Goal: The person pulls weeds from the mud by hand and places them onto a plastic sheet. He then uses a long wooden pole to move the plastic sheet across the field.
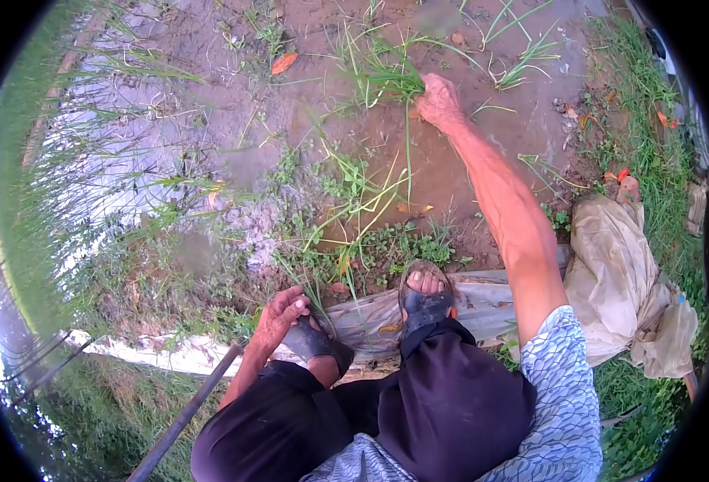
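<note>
My right hand (439,100) reaches far forward over the muddy ground, its fingers closed around a tuft of long-bladed grass (394,79). Thin green blades spread out left of the fist, and a long one hangs down toward me. Close to my left sandal (312,337), my left hand (280,315) is held low with its fingers loosely bent and slightly apart; I see nothing held in it. A few long green blades (314,293) stand right beside its fingertips. Yellowish-green stalks (362,205) lean over low weeds between the two hands.
Shallow water and mud (242,48) stretch ahead, with thin grass on the left. A pale plastic sheet (483,305) runs along the edge beneath my right sandal (427,297). On the right lies a crumpled beige sack (611,273). A dark pole (185,414) slants at lower left.
</note>
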### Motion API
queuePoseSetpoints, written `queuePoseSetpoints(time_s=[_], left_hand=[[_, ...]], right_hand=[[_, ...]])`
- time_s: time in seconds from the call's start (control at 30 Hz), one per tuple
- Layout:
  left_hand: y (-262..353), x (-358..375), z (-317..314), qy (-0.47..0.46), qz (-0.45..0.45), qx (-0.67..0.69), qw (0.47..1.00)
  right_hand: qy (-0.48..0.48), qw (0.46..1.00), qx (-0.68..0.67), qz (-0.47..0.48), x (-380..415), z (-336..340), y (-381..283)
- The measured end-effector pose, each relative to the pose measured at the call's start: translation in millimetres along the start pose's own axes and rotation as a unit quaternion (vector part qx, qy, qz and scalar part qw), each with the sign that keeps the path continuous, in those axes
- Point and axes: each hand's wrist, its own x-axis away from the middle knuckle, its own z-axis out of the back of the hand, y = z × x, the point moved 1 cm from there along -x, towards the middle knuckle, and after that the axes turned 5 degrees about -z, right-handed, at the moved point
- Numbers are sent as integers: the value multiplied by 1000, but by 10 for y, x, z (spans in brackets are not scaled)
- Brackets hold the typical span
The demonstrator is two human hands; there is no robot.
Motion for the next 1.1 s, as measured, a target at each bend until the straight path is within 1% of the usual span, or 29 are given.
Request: queuePoseSetpoints(time_s=[0.03,0.1,0.13,0.23,0.27,0.37,0.4,0.5,0.53,0.57,0.63,0.67,0.7,0.73,0.8,0.83,0.87,0.9,0.97,1.03,1.07,1.1], left_hand=[[3,-1,6,4,2,4,1000],[2,0,25,3,-6,0,1000],[12,12,21,3,-7,1,1000],[63,50,-7,4,-14,2,1000],[81,53,-4,4,-19,0,1000],[57,93,23,15,-29,19,999],[71,128,30,20,-28,37,999],[5,216,67,44,-37,54,997],[5,259,62,61,-36,54,996],[-1,295,57,70,-36,63,995],[-35,351,41,86,-37,79,992],[-127,343,49,89,-36,94,991],[-136,340,47,85,-35,91,992],[-131,326,41,82,-35,88,992],[-101,315,18,68,-37,78,994],[-93,304,4,67,-40,80,994],[-79,312,-2,66,-40,80,994],[-52,320,-1,63,-39,77,994],[-4,332,13,68,-34,78,994],[-14,332,27,72,-35,72,994],[-19,331,19,76,-39,76,993],[-17,325,8,76,-39,77,993]], right_hand=[[-15,996,-53,-63,0,22,11],[-49,968,-158,-188,57,51,43],[4,970,-185,-158,78,120,84],[41,919,-286,-270,-9,328,273],[63,897,-324,-292,-52,337,374],[126,896,-303,-300,-253,454,307],[137,893,-301,-307,-299,535,165],[226,820,-416,-322,-512,547,60],[295,818,-412,-272,-576,607,-35],[272,779,-510,-244,-582,696,-104],[148,889,-379,-211,-482,1016,-271],[45,947,-245,-205,-490,1040,-208],[-56,975,-101,-192,-507,1081,-129],[-154,972,46,-173,-539,1074,-53],[-141,981,-6,-131,-481,817,68],[-125,988,-3,-94,-500,648,97],[-107,993,2,-56,-521,480,128],[-77,996,41,-4,-615,330,103],[-49,995,71,43,-729,161,31],[-55,996,57,37,-829,88,-96],[-42,996,71,38,-832,75,-148],[-58,994,81,33,-853,58,-158]])
